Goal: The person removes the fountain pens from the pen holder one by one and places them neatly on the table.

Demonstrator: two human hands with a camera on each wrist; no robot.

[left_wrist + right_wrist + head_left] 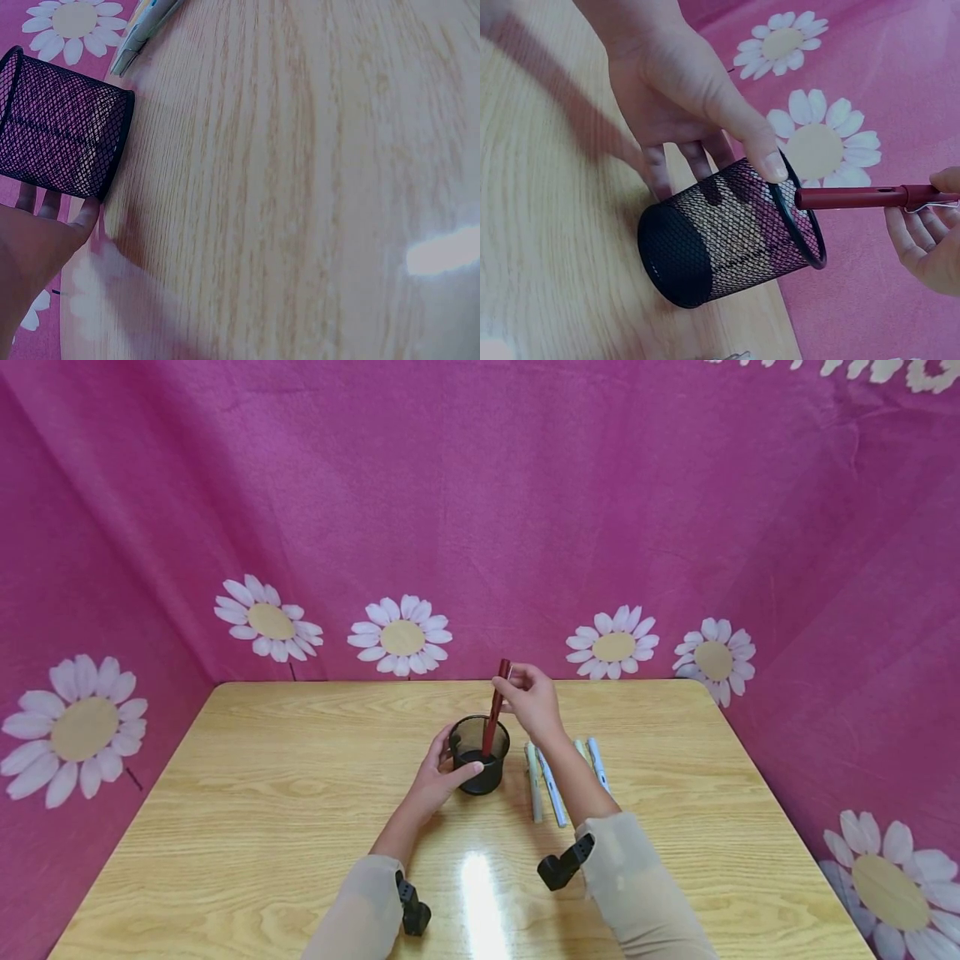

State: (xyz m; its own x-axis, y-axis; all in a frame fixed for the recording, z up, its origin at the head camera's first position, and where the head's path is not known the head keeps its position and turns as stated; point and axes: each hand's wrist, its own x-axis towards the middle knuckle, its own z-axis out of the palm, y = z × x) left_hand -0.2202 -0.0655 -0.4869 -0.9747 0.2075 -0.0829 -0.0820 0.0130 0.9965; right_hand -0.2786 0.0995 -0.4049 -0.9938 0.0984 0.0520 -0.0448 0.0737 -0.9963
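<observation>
My left hand (435, 781) grips a round black mesh pen holder (482, 777) on the table, thumb at the rim and fingers along the far side. In the right wrist view the left hand's thumb lies over the holder's rim (802, 236). My right hand (534, 700) pinches a red pen (855, 197) with a silver clip near its upper end. The pen slants down, and its lower end overlaps the holder's mouth in the head view. Only the holder's mesh side (64, 127) and part of the left hand (45, 232) show in the left wrist view.
Right of the holder lie several pale pens, among them a greenish one (534, 783) and a light blue one (552, 789); my right forearm partly covers the group. A pink cloth (495, 527) with white flowers surrounds the wooden table (285, 827).
</observation>
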